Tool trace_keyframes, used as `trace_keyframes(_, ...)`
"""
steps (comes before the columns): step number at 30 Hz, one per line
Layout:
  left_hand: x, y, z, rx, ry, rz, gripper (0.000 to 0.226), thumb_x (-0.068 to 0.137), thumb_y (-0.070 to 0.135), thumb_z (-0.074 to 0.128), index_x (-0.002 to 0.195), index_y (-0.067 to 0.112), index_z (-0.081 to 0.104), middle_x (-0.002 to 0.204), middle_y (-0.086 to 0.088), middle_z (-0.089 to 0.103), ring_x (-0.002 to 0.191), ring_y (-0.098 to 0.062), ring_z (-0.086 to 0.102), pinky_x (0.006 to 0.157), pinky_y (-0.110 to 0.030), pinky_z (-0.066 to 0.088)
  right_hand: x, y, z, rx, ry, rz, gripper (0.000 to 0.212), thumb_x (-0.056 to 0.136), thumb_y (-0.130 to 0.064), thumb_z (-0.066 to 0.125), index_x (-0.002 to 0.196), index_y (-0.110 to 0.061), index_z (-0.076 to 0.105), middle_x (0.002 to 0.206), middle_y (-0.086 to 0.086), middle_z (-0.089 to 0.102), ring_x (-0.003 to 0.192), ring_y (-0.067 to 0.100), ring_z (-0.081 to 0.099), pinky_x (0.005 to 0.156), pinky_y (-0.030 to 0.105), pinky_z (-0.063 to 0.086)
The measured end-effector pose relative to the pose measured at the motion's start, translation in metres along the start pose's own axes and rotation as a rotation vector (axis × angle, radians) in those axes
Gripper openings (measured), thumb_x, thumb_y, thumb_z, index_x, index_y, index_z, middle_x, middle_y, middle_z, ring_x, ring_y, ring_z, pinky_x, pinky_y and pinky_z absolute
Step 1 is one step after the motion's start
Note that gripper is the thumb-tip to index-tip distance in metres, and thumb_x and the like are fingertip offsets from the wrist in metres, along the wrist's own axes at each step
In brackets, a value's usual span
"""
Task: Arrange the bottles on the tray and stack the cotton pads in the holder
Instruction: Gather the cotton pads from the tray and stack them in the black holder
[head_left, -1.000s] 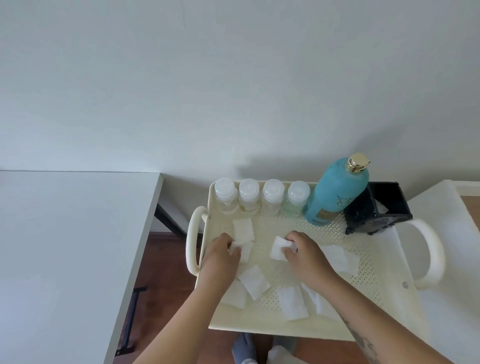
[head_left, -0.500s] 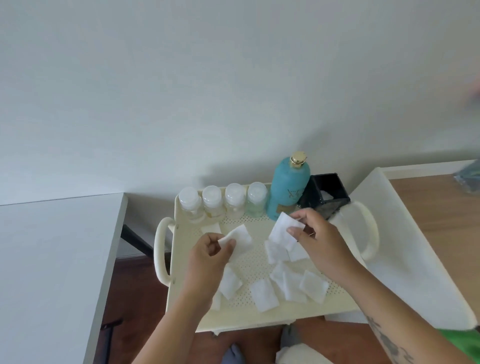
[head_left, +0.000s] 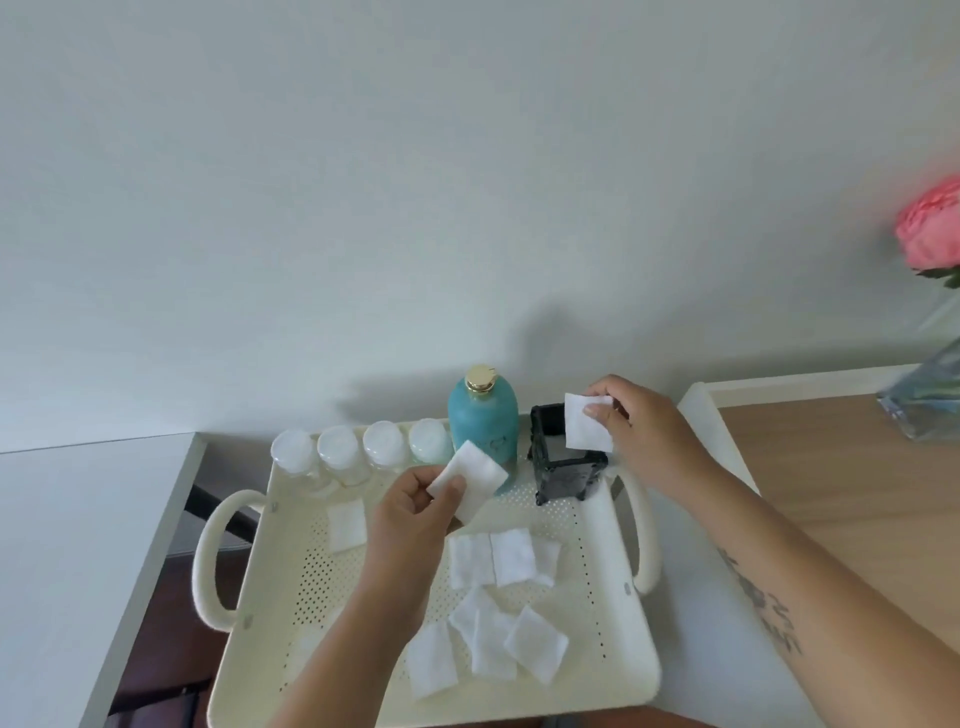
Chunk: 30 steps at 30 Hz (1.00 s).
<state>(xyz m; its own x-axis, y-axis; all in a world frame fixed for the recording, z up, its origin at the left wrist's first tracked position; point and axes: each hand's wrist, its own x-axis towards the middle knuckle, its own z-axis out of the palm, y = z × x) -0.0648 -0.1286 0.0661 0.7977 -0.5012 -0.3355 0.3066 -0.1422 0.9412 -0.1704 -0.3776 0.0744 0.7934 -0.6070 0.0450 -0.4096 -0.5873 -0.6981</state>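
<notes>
While I watch from afar, my right hand (head_left: 641, 431) pinching a cotton pad (head_left: 587, 428) above the black holder (head_left: 563, 467), my left hand (head_left: 415, 512) pinching another pad (head_left: 467, 478), loose pads (head_left: 493, 561) on the tray (head_left: 618, 644), bottles (head_left: 384, 447) along its far edge

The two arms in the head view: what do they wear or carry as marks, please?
Both forearms are bare, with no sleeves, and no watch or rings show. The right forearm bears a dark tattoo of small script-like marks running along it. The left forearm shows no markings.

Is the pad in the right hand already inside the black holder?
Not yet. The right hand holds the pad above the holder.
</notes>
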Motion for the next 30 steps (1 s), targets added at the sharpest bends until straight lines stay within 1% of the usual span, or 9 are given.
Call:
trace_keyframes(3,-0.002,0.0,0.018,-0.016,0.029,0.006,0.015,0.088,0.024,0.069,0.099,0.013,0.067,0.091,-0.003,0.076,0.083,-0.011,0.07,0.083,-0.036,0.055,0.014,0.011,0.003,-0.007,-0.086,-0.038,0.006,0.094,-0.03,0.056,0.099,-0.033,0.058,0.063,-0.008,0.046,0.056,0.005,0.044,0.056,0.027,0.034)
trace_keyframes(6,-0.004,-0.002,0.03,-0.017,0.077,0.014,0.013,0.087,0.027,0.07,0.095,0.017,0.068,0.091,-0.004,0.076,0.082,-0.011,0.07,0.083,-0.036,0.055,0.019,0.017,0.01,-0.02,-0.144,-0.087,0.012,0.093,-0.033,0.056,0.104,-0.035,0.054,0.078,-0.004,0.054,0.074,0.01,0.051,0.065,0.032,0.043)
trace_keyframes(9,-0.007,-0.006,0.039,-0.029,0.087,0.005,0.016,0.087,0.027,0.069,0.097,0.015,0.067,0.092,-0.004,0.076,0.083,-0.013,0.07,0.081,-0.034,0.055,0.018,0.02,0.016,-0.05,-0.161,-0.142,0.017,0.092,-0.033,0.058,0.108,-0.034,0.052,0.082,-0.006,0.055,0.081,0.013,0.05,0.066,0.03,0.045)
trace_keyframes(14,-0.008,-0.011,0.048,-0.035,0.089,-0.014,0.019,0.088,0.028,0.068,0.099,0.013,0.066,0.092,-0.006,0.077,0.085,-0.018,0.071,0.08,-0.033,0.055,0.01,0.024,0.02,-0.132,-0.071,-0.242,0.024,0.091,-0.029,0.061,0.115,-0.023,0.058,0.105,-0.009,0.054,0.099,0.011,0.043,0.073,0.027,0.042)
trace_keyframes(17,-0.005,-0.012,0.052,-0.033,0.083,-0.028,0.018,0.088,0.027,0.068,0.099,0.013,0.066,0.092,-0.006,0.076,0.086,-0.02,0.07,0.084,-0.037,0.056,0.001,0.027,0.019,-0.191,0.001,-0.304,0.017,0.093,-0.021,0.059,0.108,-0.017,0.063,0.103,-0.006,0.059,0.099,0.017,0.045,0.077,0.031,0.046)
trace_keyframes(20,-0.001,-0.012,0.055,-0.036,0.078,-0.037,0.017,0.088,0.027,0.068,0.099,0.014,0.067,0.091,-0.003,0.077,0.083,-0.015,0.069,0.085,-0.037,0.056,-0.007,0.027,0.019,-0.289,0.046,-0.381,0.011,0.091,-0.013,0.059,0.097,-0.015,0.069,0.101,-0.005,0.066,0.102,0.024,0.052,0.079,0.039,0.049)
trace_keyframes(24,0.001,-0.015,0.058,-0.048,0.068,-0.042,0.013,0.089,0.024,0.067,0.098,0.015,0.066,0.088,-0.001,0.077,0.079,-0.011,0.07,0.079,-0.033,0.056,-0.003,0.022,0.019,-0.415,0.009,-0.377,0.013,0.092,-0.017,0.06,0.096,-0.014,0.073,0.104,-0.006,0.07,0.115,0.031,0.054,0.084,0.04,0.047)
trace_keyframes(27,0.002,-0.015,0.059,-0.059,0.058,-0.048,0.013,0.089,0.023,0.067,0.098,0.014,0.066,0.088,-0.001,0.077,0.079,-0.011,0.07,0.078,-0.032,0.056,0.001,0.017,0.019,-0.47,-0.01,-0.412,0.015,0.092,-0.019,0.058,0.092,-0.015,0.073,0.101,-0.007,0.069,0.107,0.028,0.056,0.08,0.035,0.044)
trace_keyframes(30,0.003,-0.016,0.058,-0.064,0.061,-0.05,0.013,0.089,0.023,0.067,0.099,0.014,0.066,0.087,-0.001,0.077,0.078,-0.011,0.07,0.076,-0.03,0.055,0.001,0.01,0.016,-0.491,0.035,-0.435,0.011,0.087,-0.011,0.061,0.087,-0.014,0.071,0.097,-0.006,0.067,0.094,0.027,0.056,0.073,0.033,0.042)
